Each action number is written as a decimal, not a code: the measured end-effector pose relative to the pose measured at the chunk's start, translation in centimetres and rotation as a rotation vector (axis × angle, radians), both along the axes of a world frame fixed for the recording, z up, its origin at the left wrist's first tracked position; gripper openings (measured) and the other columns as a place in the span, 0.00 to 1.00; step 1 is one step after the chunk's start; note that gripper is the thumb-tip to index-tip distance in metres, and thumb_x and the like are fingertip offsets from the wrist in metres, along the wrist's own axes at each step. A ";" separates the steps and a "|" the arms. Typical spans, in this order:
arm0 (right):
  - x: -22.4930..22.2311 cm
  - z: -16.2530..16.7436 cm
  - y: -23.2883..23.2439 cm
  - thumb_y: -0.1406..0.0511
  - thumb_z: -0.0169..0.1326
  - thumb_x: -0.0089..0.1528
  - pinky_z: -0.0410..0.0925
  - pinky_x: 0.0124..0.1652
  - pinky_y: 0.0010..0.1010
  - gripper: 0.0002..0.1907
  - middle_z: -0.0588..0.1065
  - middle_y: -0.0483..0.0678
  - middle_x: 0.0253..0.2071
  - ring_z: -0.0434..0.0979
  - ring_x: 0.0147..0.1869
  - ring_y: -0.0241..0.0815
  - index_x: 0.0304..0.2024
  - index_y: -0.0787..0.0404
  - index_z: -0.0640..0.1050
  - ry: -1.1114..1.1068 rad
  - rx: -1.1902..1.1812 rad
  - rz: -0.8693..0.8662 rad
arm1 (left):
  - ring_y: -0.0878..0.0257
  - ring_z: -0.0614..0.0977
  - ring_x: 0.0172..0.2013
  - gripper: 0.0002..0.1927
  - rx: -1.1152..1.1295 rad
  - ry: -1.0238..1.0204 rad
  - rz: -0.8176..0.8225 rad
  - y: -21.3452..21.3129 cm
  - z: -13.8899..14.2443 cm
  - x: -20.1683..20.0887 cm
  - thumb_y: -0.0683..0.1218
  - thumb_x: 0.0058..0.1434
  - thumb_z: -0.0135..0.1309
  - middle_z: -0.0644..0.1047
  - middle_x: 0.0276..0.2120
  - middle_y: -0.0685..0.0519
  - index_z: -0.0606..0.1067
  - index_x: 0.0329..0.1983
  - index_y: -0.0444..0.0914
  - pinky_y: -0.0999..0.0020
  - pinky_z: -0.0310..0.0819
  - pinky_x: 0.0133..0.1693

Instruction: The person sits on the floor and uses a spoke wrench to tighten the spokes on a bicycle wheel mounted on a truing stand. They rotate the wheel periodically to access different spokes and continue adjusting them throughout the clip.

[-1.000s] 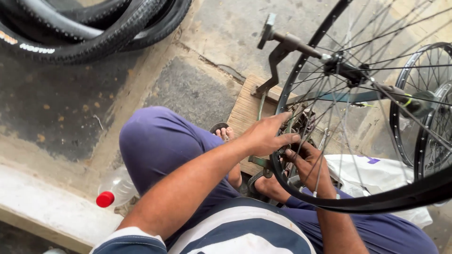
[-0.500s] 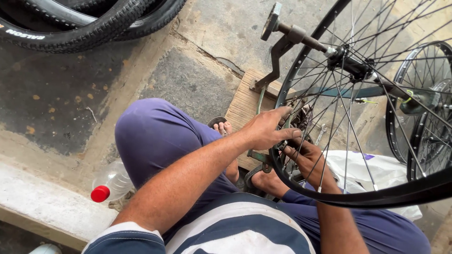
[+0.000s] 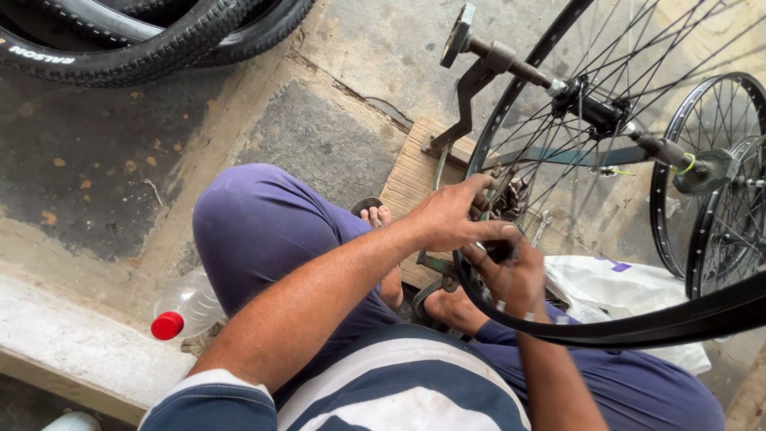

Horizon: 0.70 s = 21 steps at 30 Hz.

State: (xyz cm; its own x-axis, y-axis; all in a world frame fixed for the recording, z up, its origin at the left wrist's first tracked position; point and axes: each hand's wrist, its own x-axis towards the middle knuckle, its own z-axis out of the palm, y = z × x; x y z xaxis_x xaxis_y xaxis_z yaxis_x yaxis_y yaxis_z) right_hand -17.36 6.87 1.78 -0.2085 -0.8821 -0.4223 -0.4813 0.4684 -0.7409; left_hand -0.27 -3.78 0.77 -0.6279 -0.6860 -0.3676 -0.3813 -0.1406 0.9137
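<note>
Both hands work at the lower rim of a spoked bicycle wheel (image 3: 511, 120) mounted in a stand. Left hand (image 3: 451, 215) pinches the rim from outside; right hand (image 3: 515, 275) grips it from inside, fingers clenched. Plastic bottle (image 3: 185, 307) lies well left of them.

Soft, even daylight filled the frame; shadows were faint, focus was sharp, and lines bowed slightly near the edges.

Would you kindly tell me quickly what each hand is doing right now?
Left hand: fingers closed on the wheel rim.
Right hand: behind the spokes, fingers curled at the rim; what it holds cannot be told.
</note>
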 end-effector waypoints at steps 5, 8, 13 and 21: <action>-3.4 3.0 2.2 0.63 0.67 0.53 0.77 0.40 0.29 0.24 0.81 0.56 0.41 0.85 0.39 0.42 0.49 0.68 0.80 -1.026 0.078 -0.143 | 0.41 0.77 0.60 0.66 0.028 0.098 -0.005 0.7 1.7 -0.9 0.81 0.46 0.50 0.72 0.60 0.29 0.57 0.74 0.31 0.49 0.72 0.58; -3.8 1.5 1.9 0.68 0.66 0.54 0.76 0.42 0.30 0.21 0.81 0.59 0.44 0.83 0.43 0.45 0.49 0.70 0.81 -1.196 -0.031 0.046 | 0.39 0.74 0.63 0.65 0.002 0.116 0.014 0.9 1.9 -1.4 0.81 0.49 0.51 0.68 0.64 0.27 0.57 0.74 0.28 0.48 0.70 0.60; -2.2 0.0 0.9 0.68 0.71 0.51 0.73 0.33 0.34 0.18 0.82 0.56 0.38 0.80 0.35 0.44 0.42 0.65 0.82 -0.024 0.226 -0.032 | 0.43 0.76 0.61 0.63 0.030 0.028 -0.051 0.2 0.9 -1.1 0.79 0.46 0.51 0.72 0.61 0.33 0.57 0.75 0.34 0.48 0.70 0.59; -3.1 1.0 -0.2 0.70 0.63 0.58 0.76 0.45 0.29 0.18 0.79 0.46 0.41 0.80 0.46 0.37 0.50 0.65 0.78 -0.710 0.132 0.059 | 0.43 0.79 0.59 0.65 -0.003 0.058 -0.037 -0.1 0.1 -0.3 0.82 0.43 0.52 0.76 0.57 0.34 0.60 0.73 0.33 0.50 0.73 0.59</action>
